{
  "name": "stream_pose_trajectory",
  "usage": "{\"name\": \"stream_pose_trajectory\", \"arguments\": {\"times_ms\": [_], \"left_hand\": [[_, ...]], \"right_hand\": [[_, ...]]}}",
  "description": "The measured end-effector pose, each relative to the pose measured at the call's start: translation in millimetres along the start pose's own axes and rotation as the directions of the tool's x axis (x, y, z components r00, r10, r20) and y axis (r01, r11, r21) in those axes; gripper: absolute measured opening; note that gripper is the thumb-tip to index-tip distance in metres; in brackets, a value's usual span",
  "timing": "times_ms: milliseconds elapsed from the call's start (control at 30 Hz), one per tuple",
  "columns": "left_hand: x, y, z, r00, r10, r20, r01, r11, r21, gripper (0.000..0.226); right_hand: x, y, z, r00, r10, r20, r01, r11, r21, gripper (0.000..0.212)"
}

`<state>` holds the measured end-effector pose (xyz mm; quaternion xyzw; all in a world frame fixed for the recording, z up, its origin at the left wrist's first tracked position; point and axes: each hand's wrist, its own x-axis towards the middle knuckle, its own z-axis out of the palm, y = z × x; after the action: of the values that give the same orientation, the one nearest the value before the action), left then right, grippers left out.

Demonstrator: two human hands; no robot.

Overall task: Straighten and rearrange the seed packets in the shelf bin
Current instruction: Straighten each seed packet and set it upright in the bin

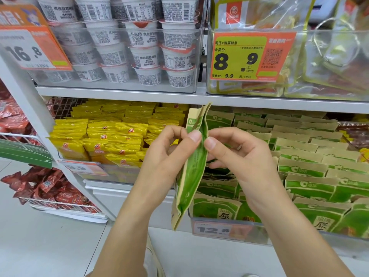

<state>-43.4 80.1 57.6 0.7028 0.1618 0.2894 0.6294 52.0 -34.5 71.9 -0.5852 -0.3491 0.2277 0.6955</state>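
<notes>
**Desk:** What do you have in the centre of the frame?

**Me:** I see both hands raised in front of the shelf, sharing one green and tan seed packet (192,170). It hangs edge-on to my camera, nearly upright, its top leaning slightly to the right, its lower corner down near the bin's front wall.

**Desk:** Fingers?

**Me:** The left hand (169,154) pinches the packet's left edge between thumb and forefinger, the other fingers curled behind. The right hand (239,154) pinches the right edge at about the same height, thumb in front and fingers folded behind the packet. The two thumbs sit close together, with the packet's thin edge between them.

**Desk:** And the rest of the packets?

**Me:** In the clear shelf bin (225,218) at centre right and lower right. The matching green packets (311,172) stand in rows leaning back, row behind row, up to the shelf board above. Just behind my right hand I see a dark gap where a few lie lower and less even. A price label (217,229) reading 12.8 is clipped to the bin's front.

**Desk:** Neighbours?

**Me:** The yellow packets (111,134) fill the bin to the left. On the shelf above, upper left, I see stacked white cups (143,45); upper right, a clear box with an orange 8.9 tag (251,56). Red packets (50,186) sit in wire baskets at lower left.
</notes>
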Motion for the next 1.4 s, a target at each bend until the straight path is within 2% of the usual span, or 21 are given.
{"name": "stream_pose_trajectory", "arguments": {"times_ms": [233,333,500,567,633,700,767,933,1000,1100,1200,1300,1400], "left_hand": [[0,1,4,0.998,-0.006,-0.064,0.005,1.000,-0.017,0.044],[1,-1,5,0.997,-0.015,-0.071,0.016,1.000,0.019,0.041],[0,1,7,0.997,-0.024,-0.074,0.027,0.998,0.048,0.037],[-1,-1,4,0.999,-0.031,-0.033,0.033,0.998,0.046,0.045],[-2,-5,1,0.996,-0.055,0.064,0.051,0.997,0.065,0.061],[-3,-7,-2,0.983,-0.093,0.158,0.069,0.986,0.149,0.096],[-5,-4,-5,0.971,-0.120,0.209,0.070,0.970,0.232,0.114],[-9,1,-12,0.969,-0.125,0.213,0.015,0.891,0.454,0.109],[-7,1,-15,0.972,-0.126,0.196,0.051,0.936,0.348,0.108],[-2,-1,-24,0.984,-0.082,0.161,0.060,0.989,0.134,0.090],[1,-1,-32,0.997,-0.057,0.044,0.059,0.998,-0.027,0.104],[2,-3,-31,0.997,-0.075,-0.013,0.074,0.993,-0.094,0.111],[3,-6,-26,0.996,-0.082,0.018,0.083,0.990,-0.115,0.108]], "right_hand": [[2,1,1,0.990,0.129,0.052,-0.132,0.990,0.051,0.027],[2,2,2,0.992,0.120,0.029,-0.122,0.991,0.061,0.014],[1,3,5,0.998,0.067,-0.015,-0.067,0.997,0.046,0.017],[1,3,6,0.999,0.042,-0.024,-0.041,0.998,0.043,0.019],[1,4,5,0.999,0.025,-0.049,-0.022,0.998,0.062,0.021],[1,2,3,0.997,0.011,-0.077,-0.005,0.997,0.074,0.022],[2,1,0,0.994,-0.014,-0.107,0.023,0.997,0.079,0.021],[4,-3,-11,0.985,-0.080,-0.156,0.089,0.995,0.046,0.015],[4,-3,-13,0.993,-0.062,-0.102,0.065,0.998,0.023,0.014],[3,1,-14,0.999,0.022,0.037,-0.020,0.998,-0.054,0.034],[2,8,-9,0.981,0.113,0.157,-0.091,0.986,-0.139,0.061],[1,14,-4,0.966,0.145,0.216,-0.111,0.981,-0.161,0.069],[3,15,-2,0.964,0.163,0.210,-0.136,0.981,-0.138,0.065]]}}
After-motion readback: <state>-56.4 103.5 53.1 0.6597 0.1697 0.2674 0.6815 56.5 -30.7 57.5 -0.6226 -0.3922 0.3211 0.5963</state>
